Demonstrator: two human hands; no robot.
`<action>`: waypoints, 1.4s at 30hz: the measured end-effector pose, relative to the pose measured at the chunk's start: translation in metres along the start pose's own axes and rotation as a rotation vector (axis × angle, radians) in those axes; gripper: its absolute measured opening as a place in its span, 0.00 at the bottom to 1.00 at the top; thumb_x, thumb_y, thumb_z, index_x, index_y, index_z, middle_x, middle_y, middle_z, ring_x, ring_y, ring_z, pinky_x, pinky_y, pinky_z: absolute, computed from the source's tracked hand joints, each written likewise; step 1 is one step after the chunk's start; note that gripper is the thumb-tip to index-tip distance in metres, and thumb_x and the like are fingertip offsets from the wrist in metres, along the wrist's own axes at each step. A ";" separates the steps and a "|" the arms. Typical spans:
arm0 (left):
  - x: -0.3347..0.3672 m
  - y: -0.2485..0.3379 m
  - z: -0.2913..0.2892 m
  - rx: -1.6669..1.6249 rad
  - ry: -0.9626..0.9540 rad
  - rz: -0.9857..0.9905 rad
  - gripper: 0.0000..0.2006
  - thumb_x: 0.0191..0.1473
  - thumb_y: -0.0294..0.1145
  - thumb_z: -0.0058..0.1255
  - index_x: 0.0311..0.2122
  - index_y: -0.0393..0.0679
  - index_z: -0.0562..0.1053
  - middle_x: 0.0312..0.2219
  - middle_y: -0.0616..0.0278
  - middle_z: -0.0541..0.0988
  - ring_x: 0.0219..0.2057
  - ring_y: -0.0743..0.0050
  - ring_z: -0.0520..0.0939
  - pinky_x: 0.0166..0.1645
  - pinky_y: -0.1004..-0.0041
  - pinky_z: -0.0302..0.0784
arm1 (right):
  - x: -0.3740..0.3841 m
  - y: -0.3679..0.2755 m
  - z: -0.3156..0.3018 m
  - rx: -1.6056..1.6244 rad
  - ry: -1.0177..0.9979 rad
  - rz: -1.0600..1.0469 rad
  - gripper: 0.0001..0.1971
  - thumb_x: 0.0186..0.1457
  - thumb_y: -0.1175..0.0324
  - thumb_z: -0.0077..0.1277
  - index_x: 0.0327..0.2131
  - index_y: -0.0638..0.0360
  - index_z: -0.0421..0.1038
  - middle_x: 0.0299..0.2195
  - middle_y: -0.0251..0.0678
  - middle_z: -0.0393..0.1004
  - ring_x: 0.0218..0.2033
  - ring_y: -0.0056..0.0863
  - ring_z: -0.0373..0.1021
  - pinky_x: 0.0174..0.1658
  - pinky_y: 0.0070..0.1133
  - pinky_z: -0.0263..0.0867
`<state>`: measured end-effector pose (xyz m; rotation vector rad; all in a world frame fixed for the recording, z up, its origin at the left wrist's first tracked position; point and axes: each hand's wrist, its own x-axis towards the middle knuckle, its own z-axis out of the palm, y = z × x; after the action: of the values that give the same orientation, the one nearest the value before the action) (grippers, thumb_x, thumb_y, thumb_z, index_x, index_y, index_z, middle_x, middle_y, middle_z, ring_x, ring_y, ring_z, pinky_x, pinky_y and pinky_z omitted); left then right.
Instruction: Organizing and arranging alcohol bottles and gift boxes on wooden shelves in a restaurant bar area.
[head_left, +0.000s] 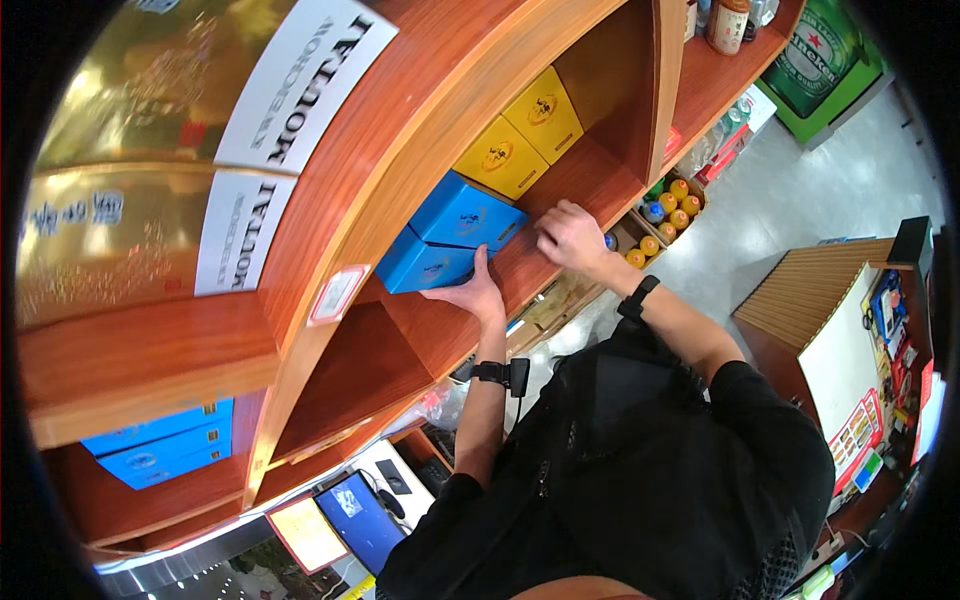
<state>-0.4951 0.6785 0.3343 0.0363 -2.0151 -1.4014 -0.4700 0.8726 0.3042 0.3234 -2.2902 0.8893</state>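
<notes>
Two blue boxes (pixel 468 214) stand side by side on a wooden shelf (pixel 590 165). My left hand (pixel 474 294) is at the near corner of the left one, the nearer blue box (pixel 420 264). Its thumb presses up along the corner and the fingers wrap the lower side, closed on the box. To the right, my right hand (pixel 572 238) hangs over the shelf's front edge with curled fingers. Whether anything is inside them is hidden. Beyond the blue pair are two yellow boxes (pixel 500 158) with a dark round emblem.
Large gold boxes (pixel 120 230) fill the upper left shelf, and more blue boxes (pixel 170 450) lie below them. A price tag (pixel 338 295) sits on the shelf edge. Cartons of orange-capped bottles (pixel 680 205) are on the floor at right. A counter (pixel 815 330) stands farther right.
</notes>
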 end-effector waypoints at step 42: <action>-0.055 -0.069 -0.188 0.795 -0.665 0.337 0.39 0.68 0.49 0.52 0.75 0.37 0.57 0.75 0.40 0.55 0.75 0.31 0.54 0.77 0.46 0.53 | -0.012 -0.035 0.052 -0.246 -0.051 0.211 0.08 0.57 0.63 0.59 0.35 0.55 0.74 0.34 0.43 0.79 0.42 0.46 0.75 0.48 0.41 0.72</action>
<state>-0.3753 0.5163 0.2848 -0.4502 -2.8365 -0.3432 -0.4713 0.8114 0.2855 -0.0041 -2.4816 0.6942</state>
